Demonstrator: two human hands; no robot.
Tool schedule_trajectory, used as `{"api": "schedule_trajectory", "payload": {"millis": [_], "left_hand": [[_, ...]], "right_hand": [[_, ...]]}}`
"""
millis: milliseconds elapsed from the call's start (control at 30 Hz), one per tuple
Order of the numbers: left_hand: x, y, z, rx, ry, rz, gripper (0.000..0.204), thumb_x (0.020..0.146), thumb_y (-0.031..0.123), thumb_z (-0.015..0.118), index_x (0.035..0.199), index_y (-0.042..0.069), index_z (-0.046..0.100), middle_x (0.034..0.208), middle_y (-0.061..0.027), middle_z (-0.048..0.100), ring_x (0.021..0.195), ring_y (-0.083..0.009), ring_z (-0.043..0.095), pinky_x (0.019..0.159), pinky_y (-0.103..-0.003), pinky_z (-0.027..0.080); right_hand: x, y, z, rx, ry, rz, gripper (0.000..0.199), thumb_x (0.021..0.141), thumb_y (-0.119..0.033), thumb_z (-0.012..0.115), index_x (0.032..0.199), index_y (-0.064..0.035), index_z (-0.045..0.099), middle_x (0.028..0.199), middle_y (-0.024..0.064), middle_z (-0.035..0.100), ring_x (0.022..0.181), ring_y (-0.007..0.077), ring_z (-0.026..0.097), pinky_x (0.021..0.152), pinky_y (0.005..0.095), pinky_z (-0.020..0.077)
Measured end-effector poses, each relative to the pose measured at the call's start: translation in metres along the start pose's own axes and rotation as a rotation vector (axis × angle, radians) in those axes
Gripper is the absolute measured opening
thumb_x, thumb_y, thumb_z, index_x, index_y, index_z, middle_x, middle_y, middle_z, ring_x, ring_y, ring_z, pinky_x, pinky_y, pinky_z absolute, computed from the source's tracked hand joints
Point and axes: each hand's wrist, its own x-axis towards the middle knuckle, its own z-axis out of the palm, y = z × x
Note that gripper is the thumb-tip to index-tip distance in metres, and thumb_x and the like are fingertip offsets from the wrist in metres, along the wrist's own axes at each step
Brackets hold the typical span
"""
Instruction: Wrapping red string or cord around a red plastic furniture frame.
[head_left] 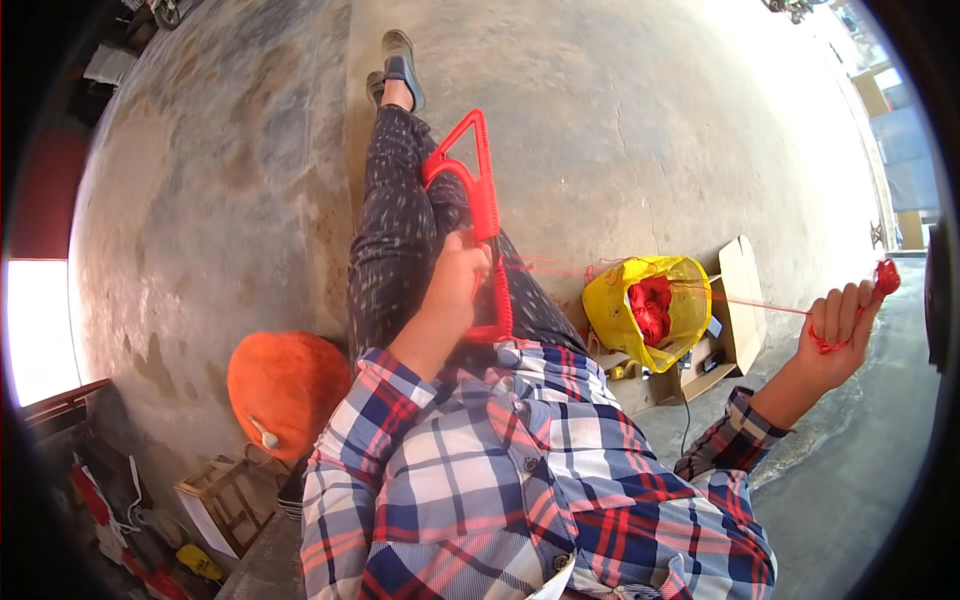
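Your left hand [455, 285] grips the red plastic triangular frame [478, 215] on your lap, its long axis pointing away toward your feet, while your right hand [838, 330], flung out rightward, pinches taut red yarn [760, 304] running back past the yellow bag [650, 310].

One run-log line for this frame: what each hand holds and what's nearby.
left hand: grips red plastic frame on lap | right hand: out to side, pulling red thread | nearby: yellow bag, cardboard box
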Motion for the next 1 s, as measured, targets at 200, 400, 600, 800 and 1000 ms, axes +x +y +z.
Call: {"api": "schedule_trajectory", "payload": {"millis": [200, 400, 600, 800, 1000], "left_hand": [[-0.004, 0.003, -0.007, -0.087, -0.164, -0.043, 0.034, 0.083, 0.013, 0.057, 0.115, 0.003, 0.049, 0.089, -0.0019, 0.052, 0.080, -0.0131, 0.050, 0.072, -0.025, 0.039], [-0.042, 0.029, 0.011, 0.987, -0.163, 0.846, 0.025, 0.079, 0.007, 0.064, 0.104, 0.005, 0.063, 0.106, -0.0088, 0.058, 0.097, -0.0255, 0.053, 0.090, -0.035, 0.040], [-0.082, 0.052, 0.036, 0.215, -0.412, 0.206, 0.027, 0.090, 0.015, 0.063, 0.114, 0.003, 0.060, 0.104, -0.0070, 0.063, 0.105, -0.0238, 0.056, 0.099, -0.040, 0.041], [-0.052, 0.081, -0.009, 0.773, -0.129, 0.814, 0.026, 0.080, -0.005, 0.060, 0.104, 0.004, 0.067, 0.092, -0.0053, 0.059, 0.085, -0.0174, 0.061, 0.077, -0.031, 0.050], [-0.034, 0.037, -0.015, 1.522, -0.113, 0.727, 0.010, 0.075, 0.003, 0.062, 0.083, 0.007, 0.065, 0.083, -0.0094, 0.057, 0.076, -0.0301, 0.061, 0.066, -0.040, 0.049]], "right_hand": [[-0.024, 0.060, -0.096, -0.608, 0.776, 0.106, 0.018, 0.100, -0.028, 0.048, 0.093, -0.0118, 0.052, 0.061, -0.0072, 0.030, 0.046, 0.0025, 0.024, 0.036, 0.0197, 0.0182], [-0.062, 0.183, -0.004, 0.045, 0.310, 0.766, 0.025, 0.096, -0.034, 0.051, 0.092, -0.0093, 0.055, 0.058, -0.0032, 0.043, 0.044, 0.0067, 0.036, 0.038, 0.0223, 0.0269], [-0.070, 0.245, 0.075, 0.190, -0.450, 1.133, 0.049, 0.094, -0.049, 0.048, 0.103, -0.0029, 0.061, 0.059, -0.0021, 0.046, 0.047, 0.0082, 0.040, 0.043, 0.0219, 0.0301], [-0.016, 0.274, 0.028, -0.006, -0.151, 0.939, 0.020, 0.094, -0.019, 0.057, 0.100, -0.0027, 0.067, 0.066, -0.0028, 0.049, 0.057, 0.0055, 0.045, 0.046, 0.0198, 0.0313], [-0.017, 0.292, 0.064, -0.750, -0.780, 0.811, 0.023, 0.084, -0.015, 0.069, 0.102, -0.0004, 0.067, 0.110, 0.0098, 0.059, 0.098, 0.0162, 0.059, 0.080, 0.0283, 0.0505]]}}
